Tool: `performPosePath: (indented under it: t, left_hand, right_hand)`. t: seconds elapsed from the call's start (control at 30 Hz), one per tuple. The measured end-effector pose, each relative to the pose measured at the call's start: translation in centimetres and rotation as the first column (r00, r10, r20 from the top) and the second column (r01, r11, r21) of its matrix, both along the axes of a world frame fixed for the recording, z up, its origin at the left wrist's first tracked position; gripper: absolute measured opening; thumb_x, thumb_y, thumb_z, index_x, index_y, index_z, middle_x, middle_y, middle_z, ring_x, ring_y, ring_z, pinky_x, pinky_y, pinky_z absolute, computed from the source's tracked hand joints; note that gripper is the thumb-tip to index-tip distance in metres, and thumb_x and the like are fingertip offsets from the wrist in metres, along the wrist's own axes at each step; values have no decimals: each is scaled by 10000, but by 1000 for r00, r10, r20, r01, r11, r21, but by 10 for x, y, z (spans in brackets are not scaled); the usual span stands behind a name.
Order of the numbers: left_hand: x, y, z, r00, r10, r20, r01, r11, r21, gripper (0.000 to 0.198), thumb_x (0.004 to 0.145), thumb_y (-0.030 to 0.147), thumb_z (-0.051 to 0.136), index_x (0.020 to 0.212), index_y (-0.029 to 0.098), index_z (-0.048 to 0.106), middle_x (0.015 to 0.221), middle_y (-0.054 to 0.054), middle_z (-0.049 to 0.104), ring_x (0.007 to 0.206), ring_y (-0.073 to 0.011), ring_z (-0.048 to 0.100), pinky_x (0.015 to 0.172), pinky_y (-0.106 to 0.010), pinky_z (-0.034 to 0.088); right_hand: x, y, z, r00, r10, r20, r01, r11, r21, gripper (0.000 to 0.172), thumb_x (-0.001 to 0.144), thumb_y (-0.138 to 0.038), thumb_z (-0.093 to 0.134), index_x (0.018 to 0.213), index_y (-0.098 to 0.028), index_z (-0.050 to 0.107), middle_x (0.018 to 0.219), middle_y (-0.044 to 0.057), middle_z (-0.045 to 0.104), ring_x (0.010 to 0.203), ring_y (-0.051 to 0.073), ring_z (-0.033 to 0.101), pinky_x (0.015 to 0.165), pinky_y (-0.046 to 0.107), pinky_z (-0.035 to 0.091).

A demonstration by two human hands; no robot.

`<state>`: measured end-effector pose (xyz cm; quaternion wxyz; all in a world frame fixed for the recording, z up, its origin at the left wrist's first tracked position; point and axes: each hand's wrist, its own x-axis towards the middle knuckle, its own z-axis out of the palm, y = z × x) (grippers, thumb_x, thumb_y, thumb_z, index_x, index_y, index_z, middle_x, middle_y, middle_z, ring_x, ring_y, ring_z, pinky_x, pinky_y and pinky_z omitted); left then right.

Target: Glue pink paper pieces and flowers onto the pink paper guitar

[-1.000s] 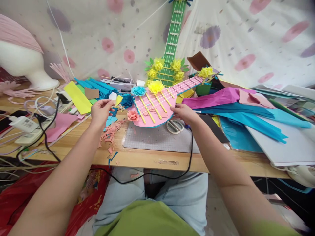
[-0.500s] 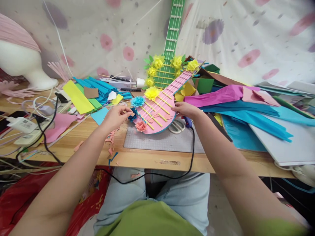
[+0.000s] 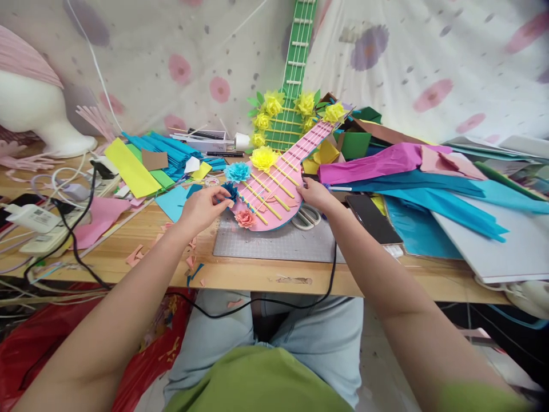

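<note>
A pink paper pipa (image 3: 274, 213) with yellow sticks and white strings lies tilted on the grey cutting mat (image 3: 257, 247). My right hand (image 3: 316, 194) grips its right edge. At its left edge, my left hand (image 3: 210, 205) has its fingers closed on a dark blue paper flower (image 3: 230, 191). A light blue paper flower (image 3: 237, 171), a large yellow paper flower (image 3: 263, 158) and a coral paper flower (image 3: 245, 218) sit on the pipa's body. Another yellow flower (image 3: 334, 112) is at the neck's top end.
Behind leans a green paper instrument (image 3: 291, 86) with yellow flowers. Scissors (image 3: 307, 217) lie by my right hand, near a black cable (image 3: 332, 274). Crepe paper (image 3: 377, 166) piles up at right, a phone (image 3: 372, 220) before it. At left are chargers (image 3: 36, 216) and a foam head (image 3: 38, 114).
The view has shifted slightly, and the phone at right now shows more fully. Both hands stay at the pipa's edges; the left fingers have turned a little around the dark blue flower.
</note>
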<state>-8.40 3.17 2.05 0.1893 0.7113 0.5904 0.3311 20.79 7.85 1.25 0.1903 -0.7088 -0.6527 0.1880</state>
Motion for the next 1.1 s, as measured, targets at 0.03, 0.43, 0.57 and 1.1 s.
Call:
performPosePath:
  t: [0.03,0.43,0.57,1.1]
  left_hand:
    - [0,-3,-1,999,34,9,-34,999,-4,155,682,322,686,804,229,669,733,-12,676,611,-160,560,557,-273,355]
    - [4,-22,-46,833,236,500,-199,972,-128,240,637,224,630,842,210,507,576,61,547,504,-113,508,531,-235,384]
    - [9,-27,-47,775,256,578,-233,966,-116,221,631,203,614,817,208,495,577,71,515,488,-101,492,485,-216,375]
    - [27,-35,-65,777,249,578,-202,969,-145,219,694,184,603,877,215,487,586,72,541,526,-113,552,593,-242,414]
  right_hand:
    - [-1,-3,0,1000,-8,19,8,1000,-1,438,883,-281,441,1264,-81,519,1247,198,605,1111,300,591,936,384,448]
    - [-52,-62,-7,936,268,229,-351,778,522,475,839,-425,527,1235,-163,518,1174,137,597,1111,298,499,975,456,390]
    - [-98,-68,-27,839,458,294,-542,651,531,579,789,-424,587,1283,-141,482,1245,148,545,1180,303,433,1051,480,320]
    - [-113,-43,-51,930,326,169,-361,723,589,555,759,-285,553,1284,-122,474,1243,177,513,1207,319,386,1058,510,312]
